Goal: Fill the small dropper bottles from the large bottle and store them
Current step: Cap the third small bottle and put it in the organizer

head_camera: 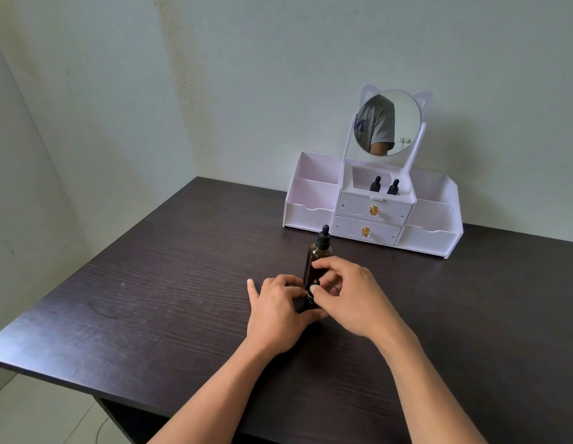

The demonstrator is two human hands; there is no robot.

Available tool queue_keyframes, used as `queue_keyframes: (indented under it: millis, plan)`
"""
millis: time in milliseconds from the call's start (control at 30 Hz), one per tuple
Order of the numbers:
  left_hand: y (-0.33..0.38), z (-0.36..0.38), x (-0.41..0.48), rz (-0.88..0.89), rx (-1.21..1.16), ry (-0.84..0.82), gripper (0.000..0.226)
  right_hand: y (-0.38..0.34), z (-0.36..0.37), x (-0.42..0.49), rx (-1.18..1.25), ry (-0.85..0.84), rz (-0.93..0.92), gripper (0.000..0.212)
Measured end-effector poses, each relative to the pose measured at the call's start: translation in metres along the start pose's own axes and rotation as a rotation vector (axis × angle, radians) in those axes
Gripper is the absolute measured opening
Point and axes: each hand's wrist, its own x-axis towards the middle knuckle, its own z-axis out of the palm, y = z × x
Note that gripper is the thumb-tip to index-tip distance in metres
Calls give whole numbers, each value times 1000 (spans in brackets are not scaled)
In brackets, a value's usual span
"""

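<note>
Your left hand (278, 310) grips the small dropper bottle (311, 299) by its body, and your right hand (352, 296) pinches its cap. Large amber bottle (319, 255): upright, dropper cap on, just behind your hands at 12 o'clock. Stored dropper bottles (375, 184): two, upright in the centre compartment of the white organizer (311, 216), at 1 o'clock. Dark table (150, 299) beneath.

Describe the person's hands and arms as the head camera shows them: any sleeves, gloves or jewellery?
Both forearms are bare up to the frame edge. The left hand and the right hand show no gloves, rings, watch or bands. No sleeve appears in direct view, but the round mirror reflects a grey short sleeve over the upper arm.
</note>
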Motion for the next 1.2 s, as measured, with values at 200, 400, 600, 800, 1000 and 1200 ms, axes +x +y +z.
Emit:
queue_keyframes:
  millis: [200, 400, 600, 800, 1000, 1200]
  plan:
    - [-5, 3, 1, -10, -1, 16, 52, 2, -5, 2, 34, 20, -39, 43]
    - [-1, 1, 0, 0, -4, -4, 50, 5, -2, 1, 13, -82, -54, 45]
    - [-3, 1, -1, -10, -3, -2, 49, 2, 1, 4, 13, -50, -9, 31]
    - [2, -2, -2, 10, -22, -4, 46, 5, 3, 0, -4, -30, -17, 39]
    - [1, -3, -3, 19, -64, -6, 48, 5, -3, -1, -14, -66, -38, 43]
    - [0, -3, -2, 53, -94, -52, 45, 2, -13, 5, 82, -150, -86, 59]
